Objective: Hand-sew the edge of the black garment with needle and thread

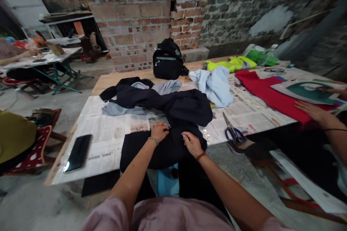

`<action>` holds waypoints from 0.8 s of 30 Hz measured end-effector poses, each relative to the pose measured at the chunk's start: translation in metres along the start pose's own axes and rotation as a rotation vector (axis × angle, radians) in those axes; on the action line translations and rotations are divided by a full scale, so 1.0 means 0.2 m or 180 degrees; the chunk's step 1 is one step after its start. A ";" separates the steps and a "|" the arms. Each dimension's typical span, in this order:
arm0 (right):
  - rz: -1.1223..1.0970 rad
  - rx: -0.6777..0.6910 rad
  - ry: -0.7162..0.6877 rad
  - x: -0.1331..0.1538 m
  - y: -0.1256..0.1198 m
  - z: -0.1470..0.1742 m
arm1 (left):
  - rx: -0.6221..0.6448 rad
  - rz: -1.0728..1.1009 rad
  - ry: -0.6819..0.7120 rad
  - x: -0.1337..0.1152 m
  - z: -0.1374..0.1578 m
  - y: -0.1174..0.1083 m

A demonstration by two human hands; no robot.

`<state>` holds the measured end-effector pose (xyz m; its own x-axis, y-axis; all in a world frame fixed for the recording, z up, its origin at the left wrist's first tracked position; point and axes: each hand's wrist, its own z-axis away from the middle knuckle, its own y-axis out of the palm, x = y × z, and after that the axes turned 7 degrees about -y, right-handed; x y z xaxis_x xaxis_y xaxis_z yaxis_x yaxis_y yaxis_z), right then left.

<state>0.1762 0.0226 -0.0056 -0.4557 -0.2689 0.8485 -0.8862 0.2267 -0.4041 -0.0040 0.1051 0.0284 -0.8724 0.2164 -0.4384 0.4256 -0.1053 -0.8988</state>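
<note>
A dark navy garment [143, 148] lies across the table's front edge and hangs partly over it; its exact kind is hard to tell. Near its upper middle, my left hand [159, 131] presses down with curled fingers gripping the cloth. My right hand [193, 143], to the right of it, pinches the same garment with thumb and fingers together. More dark cloth [187, 106] lies bunched just beyond both hands, with grey-blue cloth [121, 109] beneath it. To the right rest scissors with dark blue handles [234, 134], touched by neither hand.
A phone [78, 152] lies at the table's left front on newspaper under clear plastic [104, 135]. A black bag [168, 61], a light blue garment [213, 85] and a yellow garment [230, 64] sit farther back. At right, another person's hand [311, 112] touches red cloth [260, 85] beside an iron [311, 92].
</note>
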 end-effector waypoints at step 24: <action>0.0020 -0.0015 -0.0004 -0.02 0.01 0.00 | 0.0155 -0.0075 0.0065 -0.03 -0.03 -0.01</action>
<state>0.1759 0.0236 -0.0091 -0.4615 -0.2687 0.8455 -0.8828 0.2328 -0.4079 0.0021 0.1106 0.0330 -0.8767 0.2390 -0.4175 0.3923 -0.1469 -0.9080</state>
